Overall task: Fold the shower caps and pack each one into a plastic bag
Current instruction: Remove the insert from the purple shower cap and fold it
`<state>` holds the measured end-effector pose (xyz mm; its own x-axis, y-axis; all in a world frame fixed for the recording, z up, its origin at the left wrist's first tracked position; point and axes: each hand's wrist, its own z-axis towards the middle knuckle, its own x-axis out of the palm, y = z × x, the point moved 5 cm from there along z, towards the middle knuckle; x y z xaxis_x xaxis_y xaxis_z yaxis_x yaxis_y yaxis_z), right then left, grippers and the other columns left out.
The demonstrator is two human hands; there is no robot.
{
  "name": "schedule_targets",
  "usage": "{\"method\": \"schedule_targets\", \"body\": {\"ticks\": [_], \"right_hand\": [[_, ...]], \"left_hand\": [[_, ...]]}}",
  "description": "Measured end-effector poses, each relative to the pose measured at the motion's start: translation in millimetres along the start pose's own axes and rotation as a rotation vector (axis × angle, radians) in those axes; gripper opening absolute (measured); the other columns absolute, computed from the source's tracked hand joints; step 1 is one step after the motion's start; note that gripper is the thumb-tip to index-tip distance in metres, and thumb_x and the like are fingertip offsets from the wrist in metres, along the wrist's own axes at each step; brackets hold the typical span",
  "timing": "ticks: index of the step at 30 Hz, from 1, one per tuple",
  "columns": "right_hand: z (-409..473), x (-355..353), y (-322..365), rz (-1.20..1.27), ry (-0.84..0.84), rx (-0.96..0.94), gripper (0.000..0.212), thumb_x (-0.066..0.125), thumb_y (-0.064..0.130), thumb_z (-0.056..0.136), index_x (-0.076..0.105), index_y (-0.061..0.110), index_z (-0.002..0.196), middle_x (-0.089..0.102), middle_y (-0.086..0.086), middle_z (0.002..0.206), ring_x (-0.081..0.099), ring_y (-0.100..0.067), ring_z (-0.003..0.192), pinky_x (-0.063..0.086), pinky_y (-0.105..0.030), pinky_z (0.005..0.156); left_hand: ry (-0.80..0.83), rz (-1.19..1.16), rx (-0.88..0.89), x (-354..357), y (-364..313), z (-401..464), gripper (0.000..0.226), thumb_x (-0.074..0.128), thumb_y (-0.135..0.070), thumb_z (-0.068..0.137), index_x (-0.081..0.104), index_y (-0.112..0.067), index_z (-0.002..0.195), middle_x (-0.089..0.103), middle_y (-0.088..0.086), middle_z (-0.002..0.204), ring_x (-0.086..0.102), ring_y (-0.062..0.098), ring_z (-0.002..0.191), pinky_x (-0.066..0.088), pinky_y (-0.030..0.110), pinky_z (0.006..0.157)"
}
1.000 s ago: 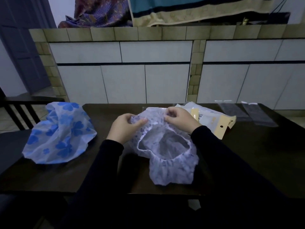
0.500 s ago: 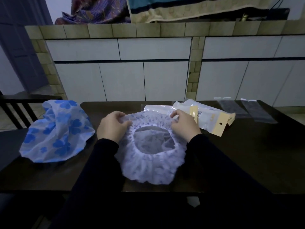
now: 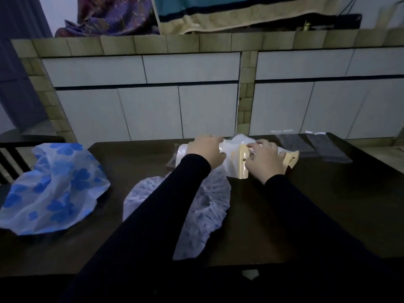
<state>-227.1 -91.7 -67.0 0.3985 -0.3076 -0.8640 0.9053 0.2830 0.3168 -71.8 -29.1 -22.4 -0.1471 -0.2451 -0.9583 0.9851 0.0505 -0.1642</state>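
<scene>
Both hands are at the bag stack (image 3: 235, 159), which lies at the far edge of the tabletop (image 3: 328, 204), near its middle. The stack's long axis runs left to right, with the yellow header cards toward the right.

The left hand (image 3: 206, 153) rests on the left part of the stack, knuckles up, fingers curled over the far edge of the plastic. It appears to grip the top bag, though the fingertips are hidden. The right hand (image 3: 265, 160) lies on the right part, fingers spread and bent, tips pressing on the plastic just beside a header card. Whether it pinches a bag or only holds the stack down cannot be told.

The patterned cap (image 3: 203, 215) lies unfolded on the tabletop, on the near side of the stack, under the left forearm and touching or nearly touching the stack's near edge. Neither hand holds it. The blue-flower cap (image 3: 54, 189) lies at the left edge, well apart from both hands. Two clear sleeves (image 3: 312, 145) lie at the far right corner, beside the stack.

Judgement: the step in hand is separating one bag. The cap lies directly toward the person from both hands; the left hand is nearer.
</scene>
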Motion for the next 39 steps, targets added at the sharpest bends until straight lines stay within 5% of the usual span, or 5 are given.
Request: {"method": "schedule_targets", "body": {"ticks": [18, 22, 29, 36, 39], "right_hand": [[40, 37, -8, -0.131, 0.102, -0.06, 0.045, 0.037, 0.039, 0.098, 0.041, 0.03, 0.143, 0.029, -0.002, 0.156, 0.019, -0.031, 0.143, 0.017, -0.057, 0.111], [4, 20, 49, 0.183, 0.003, -0.287, 0.031, 0.046, 0.035, 0.097, 0.063, 0.02, 0.118, 0.059, -0.002, 0.123, 0.051, -0.021, 0.114, 0.043, -0.039, 0.097], [-36, 34, 101, 0.452, 0.376, -0.123, 0.039, 0.053, 0.05, 0.093, 0.066, 0.013, 0.096, 0.065, -0.003, 0.089, 0.06, -0.017, 0.082, 0.047, -0.029, 0.076], [-30, 41, 89, 0.664, 0.435, 0.023, 0.02, 0.059, 0.016, 0.093, 0.062, 0.009, 0.112, 0.057, 0.003, 0.087, 0.054, -0.008, 0.073, 0.037, -0.011, 0.058], [-32, 41, 85, 0.635, 0.46, 0.0, 0.02, 0.049, 0.008, 0.096, 0.067, 0.001, 0.101, 0.058, -0.004, 0.084, 0.053, -0.016, 0.082, 0.036, -0.014, 0.055]], "left_hand": [[-0.036, -0.1, -0.196, 49, 57, 46, 0.037, 0.043, -0.038, 0.095, 0.056, -0.027, 0.128, 0.052, 0.002, 0.134, 0.048, 0.023, 0.122, 0.036, 0.044, 0.105], [-0.101, -0.111, -0.19, 14, 62, 25, 0.033, 0.049, -0.04, 0.094, 0.061, -0.029, 0.123, 0.062, 0.0, 0.124, 0.053, 0.022, 0.116, 0.034, 0.037, 0.1], [0.136, -0.004, -0.447, 14, 135, -25, 0.038, 0.04, -0.044, 0.09, 0.059, -0.036, 0.121, 0.056, 0.001, 0.134, 0.049, 0.03, 0.122, 0.031, 0.048, 0.107], [-0.019, -0.47, -0.398, 22, 142, -53, 0.048, 0.068, -0.053, 0.08, 0.058, -0.013, 0.056, 0.054, -0.003, 0.054, 0.049, 0.013, 0.054, 0.038, 0.025, 0.055], [-0.156, -0.424, -0.383, 15, 137, -54, 0.052, 0.067, -0.052, 0.081, 0.043, -0.015, 0.054, 0.049, -0.006, 0.055, 0.049, 0.018, 0.059, 0.035, 0.03, 0.058]]}}
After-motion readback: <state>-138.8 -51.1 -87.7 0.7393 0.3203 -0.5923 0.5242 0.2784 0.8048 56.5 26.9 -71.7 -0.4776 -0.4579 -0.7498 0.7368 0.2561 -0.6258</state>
